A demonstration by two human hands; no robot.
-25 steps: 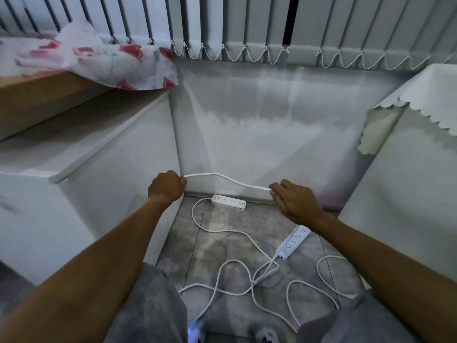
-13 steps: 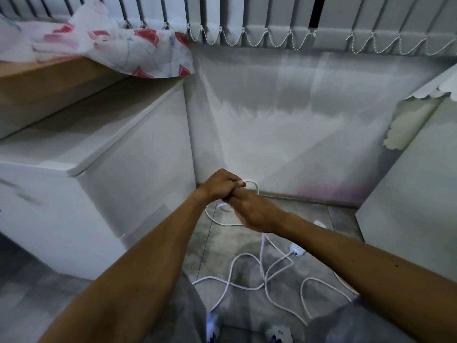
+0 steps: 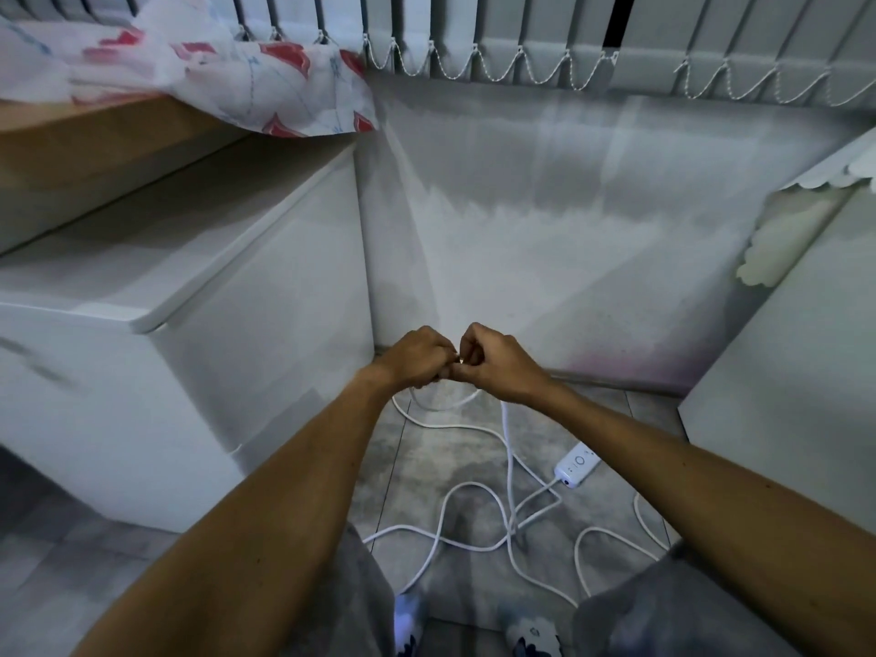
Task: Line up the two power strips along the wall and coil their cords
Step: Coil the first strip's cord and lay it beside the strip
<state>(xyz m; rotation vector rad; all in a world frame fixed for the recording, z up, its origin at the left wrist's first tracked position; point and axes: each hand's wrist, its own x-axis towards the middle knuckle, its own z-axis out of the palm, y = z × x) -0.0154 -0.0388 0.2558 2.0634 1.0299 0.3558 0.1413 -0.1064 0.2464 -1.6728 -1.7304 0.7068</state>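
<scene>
Coiling step: left hand (image 3: pixel 417 355) & right hand (image 3: pixel 493 362), fingers curled pinching cord (image 3: pixel 509 448); next: gather another loop, w/o tangling.

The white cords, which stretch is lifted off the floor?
The stretch pinched between the left hand and right hand, drooping as a loop beneath them. The other cord loops beside the power strip lie tangled on the tiles.

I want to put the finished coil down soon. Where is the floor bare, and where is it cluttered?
Bare floor: the strip along the wall base right of the hands, up to the right cabinet, and the tiles left of the legs by the left cabinet. Crowded: loose cord loops cross the middle, with a power strip at their right edge.
</scene>
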